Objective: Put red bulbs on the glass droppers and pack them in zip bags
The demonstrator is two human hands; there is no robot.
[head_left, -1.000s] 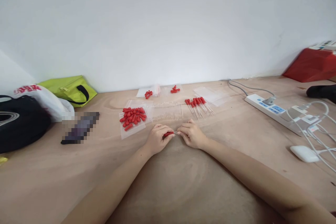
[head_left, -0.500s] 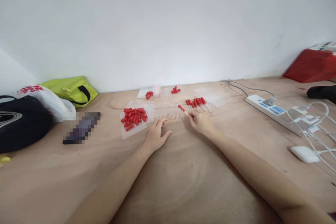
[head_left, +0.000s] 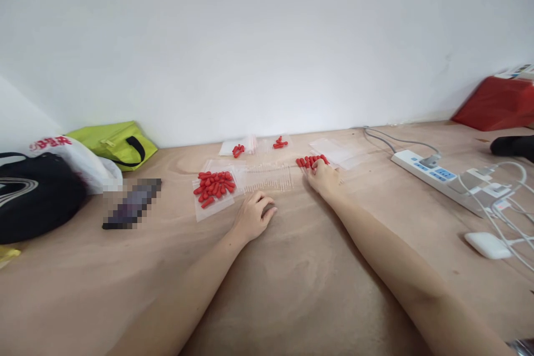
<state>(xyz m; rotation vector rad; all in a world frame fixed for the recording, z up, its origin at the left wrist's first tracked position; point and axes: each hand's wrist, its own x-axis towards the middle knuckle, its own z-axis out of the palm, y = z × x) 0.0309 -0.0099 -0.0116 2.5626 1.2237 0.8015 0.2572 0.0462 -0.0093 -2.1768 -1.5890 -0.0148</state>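
Note:
My right hand point(head_left: 325, 179) reaches over a row of red-tipped sticks point(head_left: 303, 162), its fingers pinched at the red ends. It appears to hold one red-tipped stick, mostly hidden by the fingers. My left hand point(head_left: 252, 217) rests on the table with bent fingers and the thumb apart, holding nothing. Just beyond it lie many thin pale sticks point(head_left: 269, 181), lined up on clear plastic. Left of these, a pile of red caps point(head_left: 214, 184) sits on a clear plastic bag point(head_left: 203, 213).
Farther back are two small groups of red pieces point(head_left: 238, 150) on plastic bags and a flat clear bag point(head_left: 329, 151). At right stand a power strip point(head_left: 442, 178) with cables and a white case point(head_left: 487, 245). At left lie a blurred-out phone point(head_left: 133, 204) and a green bag point(head_left: 112, 142).
My right hand has moved right and slightly away with the red-tipped stick, from the pale sticks to the row of red-tipped ones. My left hand has barely shifted.

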